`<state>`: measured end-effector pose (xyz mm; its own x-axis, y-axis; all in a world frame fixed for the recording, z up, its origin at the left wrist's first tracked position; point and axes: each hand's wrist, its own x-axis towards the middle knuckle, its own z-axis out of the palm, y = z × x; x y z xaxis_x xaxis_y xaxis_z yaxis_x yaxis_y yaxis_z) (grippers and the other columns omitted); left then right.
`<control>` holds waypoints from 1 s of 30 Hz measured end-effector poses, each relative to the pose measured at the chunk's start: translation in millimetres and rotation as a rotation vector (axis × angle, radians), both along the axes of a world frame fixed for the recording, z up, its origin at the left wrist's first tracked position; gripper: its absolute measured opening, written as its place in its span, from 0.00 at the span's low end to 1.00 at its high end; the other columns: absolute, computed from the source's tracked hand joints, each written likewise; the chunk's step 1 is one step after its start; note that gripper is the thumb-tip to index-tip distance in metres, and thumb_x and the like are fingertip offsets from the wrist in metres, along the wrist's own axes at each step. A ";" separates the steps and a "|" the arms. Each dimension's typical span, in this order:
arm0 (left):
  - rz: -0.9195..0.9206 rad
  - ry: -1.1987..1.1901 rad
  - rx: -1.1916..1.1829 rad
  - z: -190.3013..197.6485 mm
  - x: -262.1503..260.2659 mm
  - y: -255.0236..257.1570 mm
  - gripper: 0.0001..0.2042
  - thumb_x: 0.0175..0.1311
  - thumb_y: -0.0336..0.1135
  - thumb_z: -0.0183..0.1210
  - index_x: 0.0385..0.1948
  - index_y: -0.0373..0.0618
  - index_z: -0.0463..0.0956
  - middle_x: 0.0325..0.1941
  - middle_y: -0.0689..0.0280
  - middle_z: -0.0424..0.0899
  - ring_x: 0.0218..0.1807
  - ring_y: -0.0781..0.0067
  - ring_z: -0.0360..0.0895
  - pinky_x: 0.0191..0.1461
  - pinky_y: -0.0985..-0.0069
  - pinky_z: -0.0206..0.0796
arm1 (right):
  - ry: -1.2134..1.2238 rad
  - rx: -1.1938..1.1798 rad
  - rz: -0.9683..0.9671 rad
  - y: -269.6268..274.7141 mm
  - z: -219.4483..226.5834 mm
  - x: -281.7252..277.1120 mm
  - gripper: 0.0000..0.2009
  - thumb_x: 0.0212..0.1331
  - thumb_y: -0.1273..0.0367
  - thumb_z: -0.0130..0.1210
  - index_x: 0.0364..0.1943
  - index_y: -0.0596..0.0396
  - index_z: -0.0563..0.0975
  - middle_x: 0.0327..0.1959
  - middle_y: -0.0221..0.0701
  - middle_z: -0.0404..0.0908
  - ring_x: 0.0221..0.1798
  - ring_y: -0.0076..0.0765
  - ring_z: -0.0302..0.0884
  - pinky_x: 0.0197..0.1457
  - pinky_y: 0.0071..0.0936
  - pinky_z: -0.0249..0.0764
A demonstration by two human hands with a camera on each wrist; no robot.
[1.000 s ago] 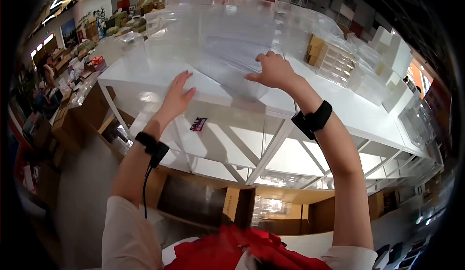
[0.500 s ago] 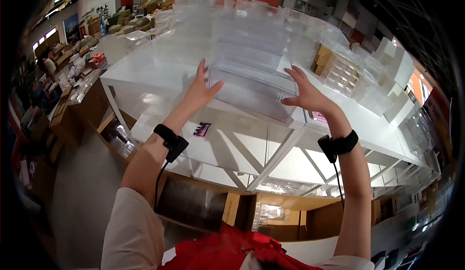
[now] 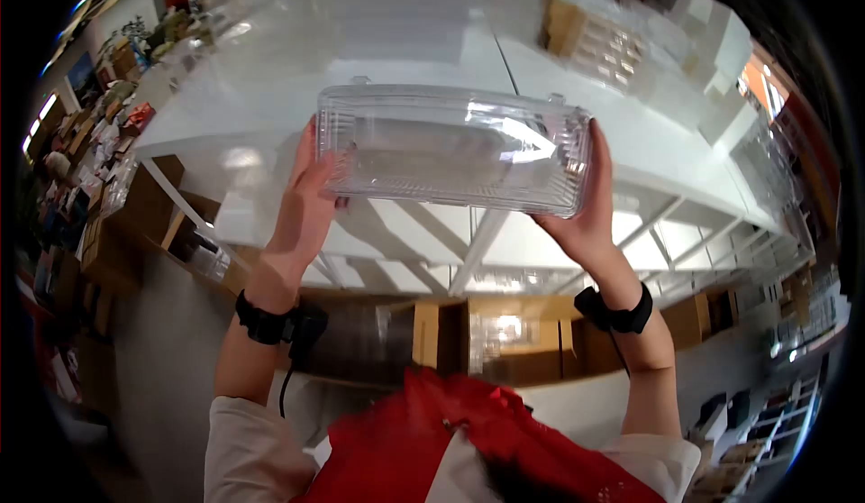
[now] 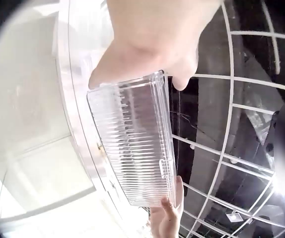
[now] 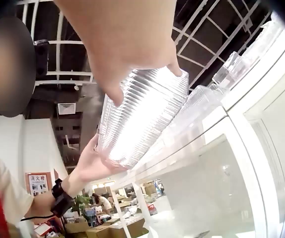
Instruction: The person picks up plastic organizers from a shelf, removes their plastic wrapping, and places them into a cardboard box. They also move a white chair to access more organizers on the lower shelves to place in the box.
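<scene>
A long clear ribbed plastic box (image 3: 450, 147) is held level above the front edge of the white table. My left hand (image 3: 306, 201) grips its left end and my right hand (image 3: 590, 205) grips its right end. Seen from the left wrist, the ribbed side of the box (image 4: 132, 139) runs from my left hand (image 4: 152, 49) down to my right hand (image 4: 168, 218). The right wrist view has my right hand (image 5: 127, 54) over the near end of the box (image 5: 142, 114), with my left hand (image 5: 93, 163) at the far end.
Clear boxes (image 3: 396, 16) stand blurred at the back of the white table (image 3: 225, 106). A small drawer unit (image 3: 608, 48) is at the back right. Open cardboard boxes (image 3: 518, 314) lie below the table's front, above the red garment.
Both hands have closed on the ends of the clear box, which is lifted off the table and turned level, nearer to me. The head view has tilted downward.
</scene>
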<state>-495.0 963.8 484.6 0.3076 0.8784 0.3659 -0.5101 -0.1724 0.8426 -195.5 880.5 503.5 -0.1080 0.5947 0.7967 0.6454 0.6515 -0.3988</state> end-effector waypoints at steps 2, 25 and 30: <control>-0.002 0.089 -0.025 -20.6 12.0 -19.6 0.34 0.60 0.35 0.52 0.66 0.46 0.43 0.66 0.63 0.55 0.64 0.65 0.57 0.65 0.70 0.51 | 0.001 -0.002 0.066 -22.1 -9.1 15.5 0.54 0.35 0.68 0.71 0.66 0.58 0.42 0.66 0.44 0.50 0.66 0.45 0.53 0.65 0.37 0.58; -0.026 0.644 -0.960 -348.0 310.2 -167.9 0.30 0.59 0.43 0.55 0.62 0.44 0.54 0.61 0.59 0.65 0.61 0.68 0.63 0.59 0.70 0.58 | 1.048 -1.775 -0.105 -163.3 -306.5 341.2 0.30 0.53 0.59 0.56 0.58 0.60 0.62 0.53 0.38 0.69 0.53 0.39 0.69 0.54 0.39 0.69; -0.230 0.971 -0.432 -482.4 333.3 -227.3 0.29 0.55 0.47 0.57 0.57 0.44 0.63 0.60 0.55 0.66 0.63 0.62 0.61 0.65 0.67 0.50 | 0.756 -1.895 -0.390 -145.0 -501.7 366.9 0.34 0.46 0.63 0.63 0.57 0.61 0.60 0.51 0.40 0.70 0.50 0.40 0.71 0.46 0.36 0.73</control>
<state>-161.8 736.5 2.3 0.4720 0.7589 -0.4487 0.4247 0.2502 0.8701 171.4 735.6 1.7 0.1797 0.4542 -0.8726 0.0420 -0.8898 -0.4545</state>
